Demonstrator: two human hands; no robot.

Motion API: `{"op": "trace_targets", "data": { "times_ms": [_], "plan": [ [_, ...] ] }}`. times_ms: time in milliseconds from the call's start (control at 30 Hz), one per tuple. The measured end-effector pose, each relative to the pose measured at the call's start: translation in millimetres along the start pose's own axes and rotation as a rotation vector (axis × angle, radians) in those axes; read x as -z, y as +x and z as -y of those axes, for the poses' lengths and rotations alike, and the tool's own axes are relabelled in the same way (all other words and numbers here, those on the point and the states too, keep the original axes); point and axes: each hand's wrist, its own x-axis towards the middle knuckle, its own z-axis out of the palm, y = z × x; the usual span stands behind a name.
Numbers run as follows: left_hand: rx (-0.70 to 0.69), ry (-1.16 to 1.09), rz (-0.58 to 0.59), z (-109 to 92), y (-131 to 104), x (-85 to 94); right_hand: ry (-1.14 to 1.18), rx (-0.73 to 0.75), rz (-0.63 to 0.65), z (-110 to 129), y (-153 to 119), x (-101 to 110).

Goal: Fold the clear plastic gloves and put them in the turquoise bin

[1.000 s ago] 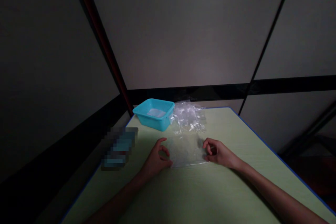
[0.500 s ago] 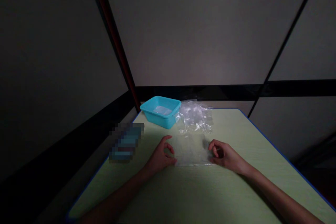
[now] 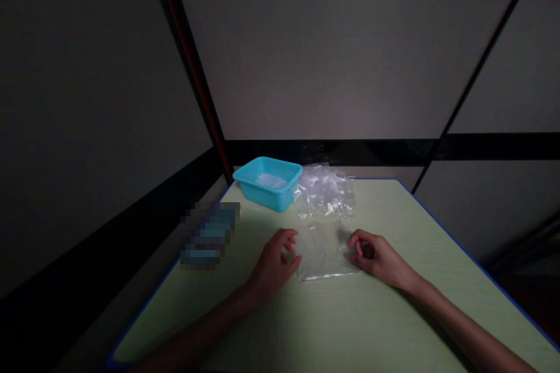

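Observation:
A flat clear plastic bag [image 3: 326, 253] lies on the table in front of me, its near edge slightly slanted. Beside its left edge is my left hand [image 3: 275, 265], with thumb and fingers apart and nothing held. My right hand [image 3: 380, 259] rests at the bag's right edge, fingers curled and a gap between thumb and forefinger; whether the thumb touches the plastic is hard to tell. Beyond this bag lies a crumpled pile of clear plastic bags [image 3: 324, 192]. To the left of the pile stands a turquoise plastic basin [image 3: 266, 195] with clear plastic [image 3: 271, 180] inside.
The light-green table [image 3: 315, 326] has a blue edge. A pixelated, blurred-out object [image 3: 210, 239] is at its left side. A pale wall [image 3: 328, 70] with dark strips rises behind the table.
The bag has turned slightly, its near left corner shifting right and toward me. My left hand has come away from that corner, its fingers nearer the thumb. My right hand has barely moved.

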Motion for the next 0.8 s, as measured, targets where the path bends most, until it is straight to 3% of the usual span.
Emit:
{"op": "trace_targets", "data": {
  "times_ms": [167,267,433,800],
  "plan": [
    [0.013,-0.017,-0.008,3.0,-0.1,4.6,0.068,-0.089,-0.093,-3.3,-2.3,11.3],
    [-0.010,0.013,0.011,7.2,-3.4,8.0,0.166,-0.142,-0.074,-6.6,-6.3,13.9],
    [-0.022,0.021,0.102,9.9,-13.1,6.0,0.247,-0.186,-0.101,-7.5,-7.9,4.8],
    [0.006,-0.013,0.114,13.2,-13.0,9.3,0.415,-0.191,-0.086,-9.6,-2.3,-9.9]
  ]
}}
